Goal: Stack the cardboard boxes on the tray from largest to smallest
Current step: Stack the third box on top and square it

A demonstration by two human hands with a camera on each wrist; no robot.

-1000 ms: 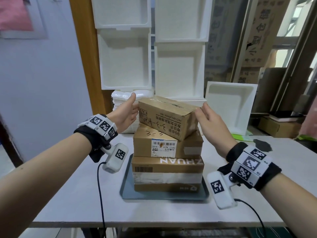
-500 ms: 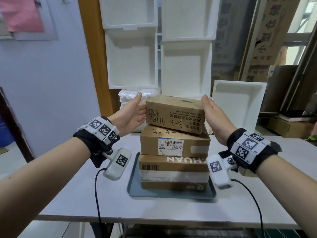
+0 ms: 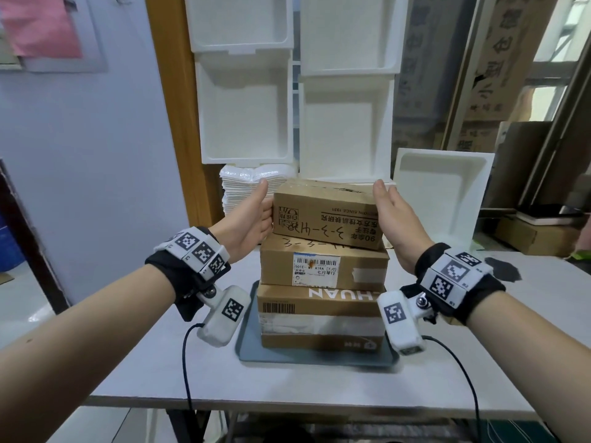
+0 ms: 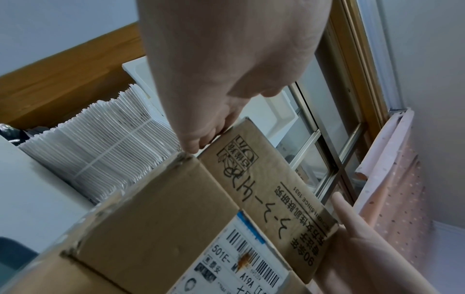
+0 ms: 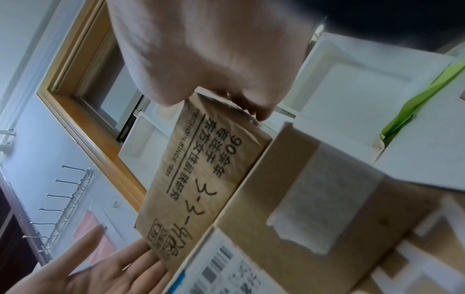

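My two hands flank the top box (image 3: 329, 215), the smallest of three stacked on the grey tray (image 3: 316, 358) on the bench (image 3: 287, 388). My left hand (image 3: 252, 223) lies flat against the box's left end, thumb up and fingers straight along the cardboard; from the left wrist view those fingers (image 4: 201, 139) touch the end by the upper corner. My right hand (image 3: 391, 219) is also flat and open, palm facing the right end; the fingertips (image 5: 251, 105) reach the box's far upper edge, though I cannot tell whether the palm is pressed on or just beside it. Neither hand curls round anything. The top box sits on the middle box (image 3: 323, 263), which carries a white barcode label, and its right end juts slightly past the box below. The middle box rests on the bottom box (image 3: 319, 318), the largest, standing on the tray. Behind the stack stand white foam trays (image 3: 246, 113) and a pile of white packets (image 3: 243, 183)
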